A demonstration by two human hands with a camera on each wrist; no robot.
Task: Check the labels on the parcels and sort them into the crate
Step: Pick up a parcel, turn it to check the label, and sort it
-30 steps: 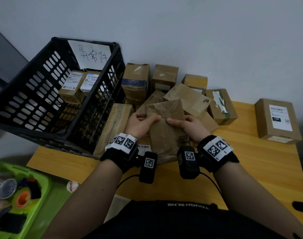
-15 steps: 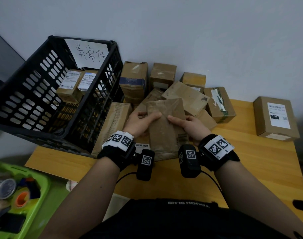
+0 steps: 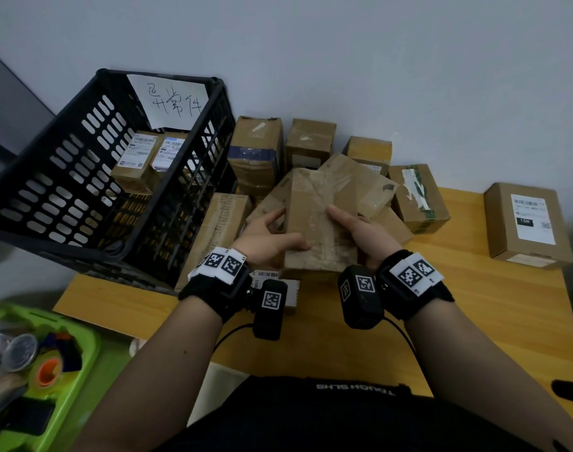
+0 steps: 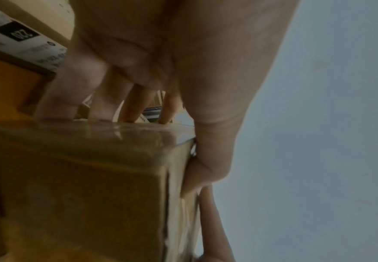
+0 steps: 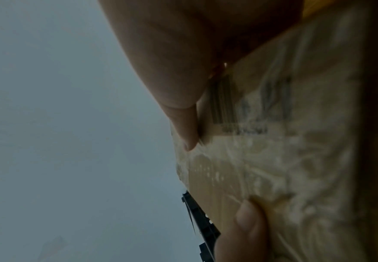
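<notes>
Both hands hold a flat brown cardboard parcel wrapped in clear tape, raised over the pile at the table's middle. My left hand grips its left edge, thumb on the top face and fingers underneath. My right hand grips the right edge, thumb on top beside a printed barcode. The face turned up shows no white label. The black slotted crate stands tilted at the left with a handwritten paper sign and two labelled boxes inside.
Several brown parcels are piled against the wall behind the held one. A labelled box sits alone at the right on the wooden table. A labelled parcel lies under my wrists. A green bin with clutter sits below left.
Both hands have lifted the parcel up off the pile and tipped it toward me; thumbs shifted along its top face. The crate and other parcels have not moved.
</notes>
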